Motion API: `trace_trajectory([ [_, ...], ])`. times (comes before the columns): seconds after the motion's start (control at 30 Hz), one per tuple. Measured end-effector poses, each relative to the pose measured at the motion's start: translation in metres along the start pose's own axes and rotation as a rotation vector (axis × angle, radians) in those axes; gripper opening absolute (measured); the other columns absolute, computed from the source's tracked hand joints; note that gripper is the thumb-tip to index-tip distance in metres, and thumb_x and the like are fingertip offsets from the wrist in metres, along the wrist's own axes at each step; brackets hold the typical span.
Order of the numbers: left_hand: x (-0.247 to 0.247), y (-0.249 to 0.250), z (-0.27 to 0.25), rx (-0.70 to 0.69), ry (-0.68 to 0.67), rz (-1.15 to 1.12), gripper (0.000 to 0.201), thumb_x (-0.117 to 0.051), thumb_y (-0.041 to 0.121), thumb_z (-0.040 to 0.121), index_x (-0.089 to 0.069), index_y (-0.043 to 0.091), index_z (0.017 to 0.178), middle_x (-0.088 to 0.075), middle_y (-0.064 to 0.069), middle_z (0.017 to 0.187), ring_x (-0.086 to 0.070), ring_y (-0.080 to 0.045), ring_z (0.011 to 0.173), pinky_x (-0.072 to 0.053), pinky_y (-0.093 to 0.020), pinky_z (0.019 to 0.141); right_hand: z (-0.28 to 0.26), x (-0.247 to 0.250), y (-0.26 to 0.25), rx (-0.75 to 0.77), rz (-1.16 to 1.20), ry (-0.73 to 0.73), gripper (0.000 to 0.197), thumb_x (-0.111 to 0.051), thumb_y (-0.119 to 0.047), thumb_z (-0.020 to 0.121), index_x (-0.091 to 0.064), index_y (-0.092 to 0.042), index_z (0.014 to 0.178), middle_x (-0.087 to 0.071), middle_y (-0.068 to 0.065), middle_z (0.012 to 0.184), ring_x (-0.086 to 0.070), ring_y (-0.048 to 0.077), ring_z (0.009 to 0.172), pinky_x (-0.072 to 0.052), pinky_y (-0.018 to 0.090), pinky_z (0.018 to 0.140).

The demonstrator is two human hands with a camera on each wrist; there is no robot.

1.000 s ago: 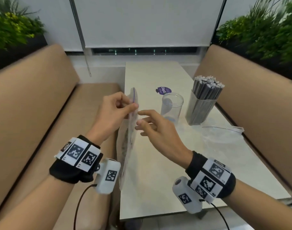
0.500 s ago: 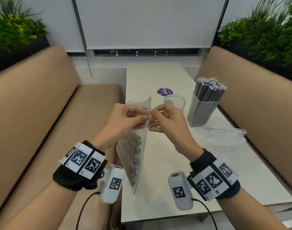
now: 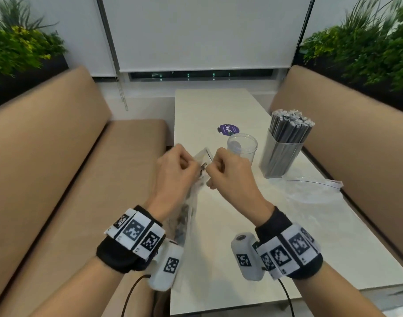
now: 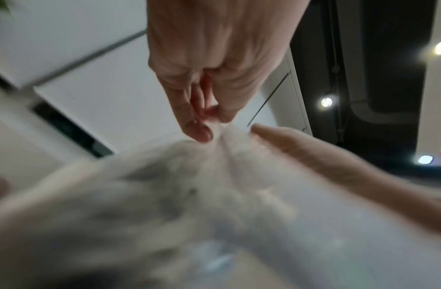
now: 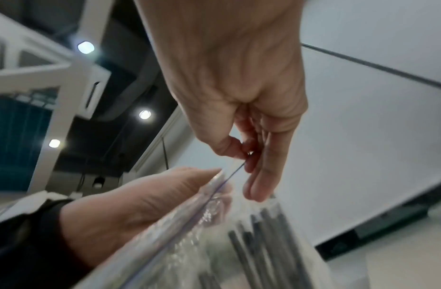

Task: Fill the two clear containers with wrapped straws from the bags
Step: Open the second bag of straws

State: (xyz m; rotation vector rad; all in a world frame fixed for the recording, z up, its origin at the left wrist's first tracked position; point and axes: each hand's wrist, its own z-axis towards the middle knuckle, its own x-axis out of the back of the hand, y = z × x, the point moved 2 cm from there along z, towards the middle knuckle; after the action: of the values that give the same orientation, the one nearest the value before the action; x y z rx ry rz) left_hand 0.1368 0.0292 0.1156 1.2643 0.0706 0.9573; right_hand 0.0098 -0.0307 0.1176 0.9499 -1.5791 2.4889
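A clear zip bag [image 3: 189, 209] of dark wrapped straws [image 5: 261, 234] hangs at the table's near left edge. My left hand [image 3: 197, 167] pinches one side of its top and my right hand [image 3: 210, 170] pinches the other side. In the right wrist view the right hand's thumb and fingers [image 5: 247, 156] nip the zip edge, with the left hand [image 5: 152, 199] against the bag [image 5: 184, 230]. The left wrist view shows the left hand [image 4: 210, 125] pinching the blurred bag [image 4: 189, 195]. An empty round clear container [image 3: 242, 147] stands just beyond my hands. To its right a clear container [image 3: 284, 154] is packed with wrapped straws.
A flat empty clear bag [image 3: 310, 188] lies on the white table [image 3: 218, 259] at the right. A purple sticker [image 3: 228, 129] sits behind the round container. Tan bench seats flank the table, with plants behind them on both sides.
My right hand came in from beside the bag and took hold of its top opposite the left hand. Both hands now pinch the mouth, and the bag has turned slightly.
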Motion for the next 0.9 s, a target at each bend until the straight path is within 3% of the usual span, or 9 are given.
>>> trace_trajectory([
  [0.13, 0.001, -0.003, 0.007, -0.097, -0.028, 0.113, 0.008, -0.052, 0.008, 0.082, -0.048, 0.012, 0.087, -0.046, 0.009, 0.074, -0.044, -0.017, 0.063, -0.041, -0.025, 0.063, 0.0, 0.0, 0.006, -0.011, -0.05, 0.056, 0.019, -0.055, -0.009, 0.082, -0.047, 0.004, 0.071, -0.061, 0.024, 0.064, -0.07, 0.03, 0.062, -0.052, 0.045, 0.062],
  [0.23, -0.01, -0.009, 0.003, -0.132, -0.129, 0.217, 0.02, -0.051, 0.017, 0.084, -0.054, 0.013, 0.104, -0.055, 0.01, 0.088, -0.054, -0.021, 0.071, -0.052, -0.045, 0.072, 0.005, 0.002, 0.009, -0.023, -0.049, 0.124, 0.021, -0.056, -0.013, 0.082, -0.049, 0.003, 0.071, -0.06, 0.022, 0.065, -0.068, 0.036, 0.067, -0.052, 0.046, 0.063],
  [0.33, -0.021, -0.006, -0.001, -0.221, -0.246, 0.264, 0.033, -0.045, 0.012, 0.089, -0.061, 0.02, 0.116, -0.047, -0.005, 0.118, -0.057, -0.017, 0.091, -0.048, -0.023, 0.084, 0.01, -0.002, 0.011, -0.056, -0.038, 0.145, 0.015, -0.057, -0.015, 0.084, -0.049, -0.004, 0.078, -0.056, 0.011, 0.061, -0.066, 0.03, 0.066, -0.05, 0.043, 0.063],
  [0.43, -0.026, 0.005, 0.001, -0.248, -0.32, 0.227, 0.044, -0.058, 0.001, 0.086, -0.056, 0.017, 0.126, -0.047, 0.0, 0.118, -0.049, 0.001, 0.072, -0.038, -0.005, 0.068, 0.017, -0.008, 0.017, -0.046, -0.094, 0.034, 0.029, -0.062, -0.016, 0.081, -0.044, -0.01, 0.103, -0.055, 0.003, 0.072, -0.059, 0.025, 0.068, -0.045, 0.037, 0.062],
  [0.57, -0.001, 0.008, 0.005, -0.409, -0.27, 0.506, 0.054, -0.04, 0.004, 0.084, -0.06, 0.032, 0.126, -0.04, -0.003, 0.135, -0.054, -0.019, 0.096, -0.048, -0.035, 0.075, 0.025, 0.026, 0.041, -0.079, -0.203, -0.042, 0.036, -0.059, -0.006, 0.08, -0.048, -0.011, 0.113, -0.059, 0.01, 0.09, -0.057, 0.032, 0.079, -0.049, 0.04, 0.069],
  [0.67, 0.032, -0.006, 0.01, -0.308, -0.314, 0.939, 0.062, -0.038, 0.005, 0.083, -0.056, 0.047, 0.125, -0.034, -0.003, 0.141, -0.052, -0.029, 0.1, -0.041, -0.032, 0.049, 0.027, 0.074, 0.051, -0.154, -0.213, -0.093, 0.028, -0.062, -0.003, 0.078, -0.058, -0.012, 0.104, -0.063, 0.012, 0.088, -0.065, 0.035, 0.072, -0.057, 0.052, 0.064],
  [0.77, 0.041, -0.01, 0.019, -0.193, -0.333, 1.037, 0.056, -0.052, 0.008, 0.087, -0.053, 0.043, 0.131, -0.037, -0.002, 0.141, -0.058, -0.028, 0.095, -0.042, -0.033, 0.053, 0.029, 0.104, 0.055, -0.219, -0.152, -0.152, 0.023, -0.06, -0.002, 0.081, -0.063, -0.014, 0.1, -0.065, 0.007, 0.088, -0.069, 0.031, 0.067, -0.059, 0.04, 0.053],
  [0.83, 0.029, -0.006, 0.025, -0.072, -0.41, 0.872, 0.055, -0.057, 0.01, 0.087, -0.05, 0.034, 0.137, -0.042, 0.0, 0.141, -0.059, -0.025, 0.104, -0.043, -0.031, 0.069, 0.032, 0.112, 0.057, -0.214, -0.117, -0.124, 0.02, -0.059, -0.004, 0.084, -0.068, -0.014, 0.099, -0.065, 0.001, 0.085, -0.067, 0.023, 0.066, -0.059, 0.029, 0.048],
  [0.9, 0.011, 0.0, 0.026, 0.125, -0.47, 0.32, 0.062, -0.064, -0.001, 0.084, -0.051, 0.038, 0.13, -0.05, 0.007, 0.136, -0.06, -0.023, 0.108, -0.052, -0.031, 0.076, 0.033, 0.11, 0.062, -0.222, -0.051, -0.143, 0.021, -0.057, -0.007, 0.089, -0.07, -0.016, 0.102, -0.066, 0.0, 0.087, -0.066, 0.018, 0.069, -0.057, 0.024, 0.048],
])
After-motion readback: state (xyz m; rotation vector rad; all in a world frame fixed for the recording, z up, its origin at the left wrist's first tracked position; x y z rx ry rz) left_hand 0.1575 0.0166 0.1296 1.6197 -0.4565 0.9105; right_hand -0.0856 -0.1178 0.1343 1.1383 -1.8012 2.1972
